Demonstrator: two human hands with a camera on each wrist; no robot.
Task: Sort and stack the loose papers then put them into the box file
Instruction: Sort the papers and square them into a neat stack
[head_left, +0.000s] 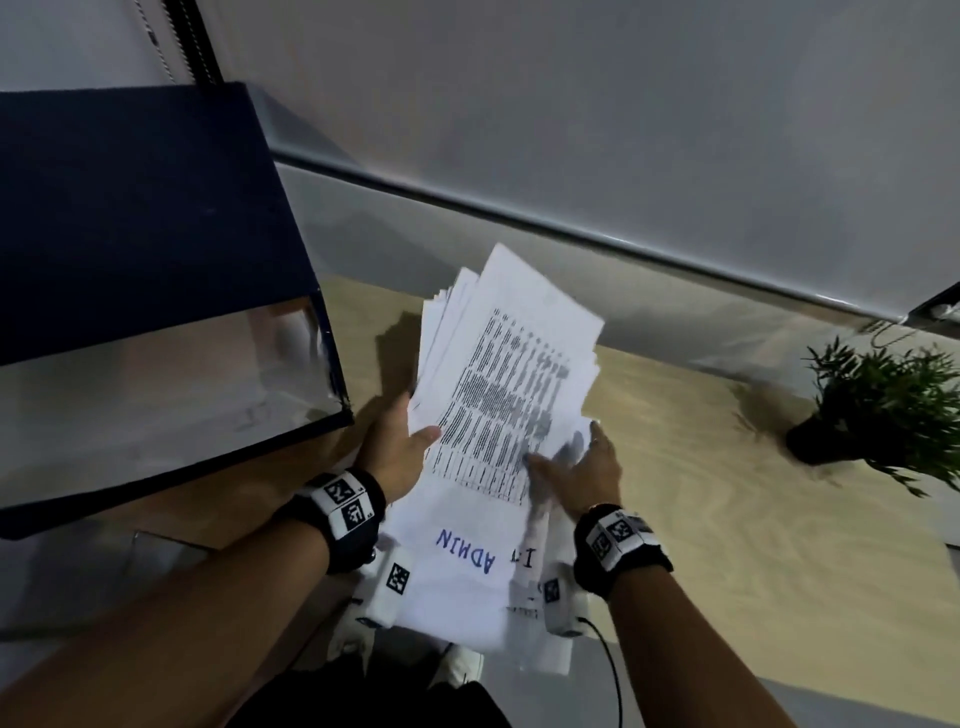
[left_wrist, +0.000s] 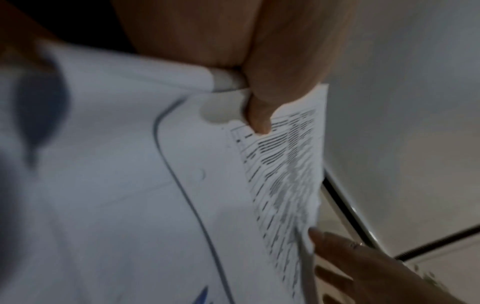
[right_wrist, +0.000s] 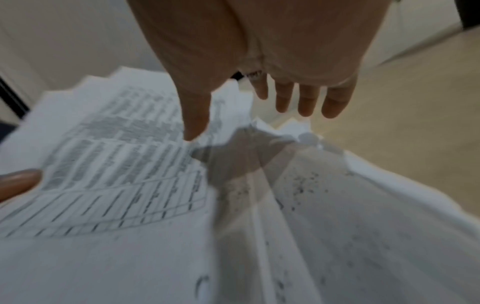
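Note:
A fanned stack of printed papers (head_left: 498, 374) is held tilted above the light wooden table (head_left: 727, 519). My left hand (head_left: 410, 436) grips its lower left edge, thumb on top; the left wrist view shows that thumb (left_wrist: 259, 115) pinching the printed sheet. My right hand (head_left: 569, 452) lies open at the stack's lower right edge, fingers straight, thumb (right_wrist: 194, 123) touching the top sheet (right_wrist: 116, 164). Under the stack sits a white cover lettered ADMIN (head_left: 457, 561). The dark blue box file (head_left: 130, 208) stands open at the left, its pale inside showing.
A small potted plant (head_left: 883, 405) stands on the table at the right. A grey wall panel with a metal rail (head_left: 571, 234) runs behind the table. A black cable (head_left: 613, 670) hangs near my right forearm.

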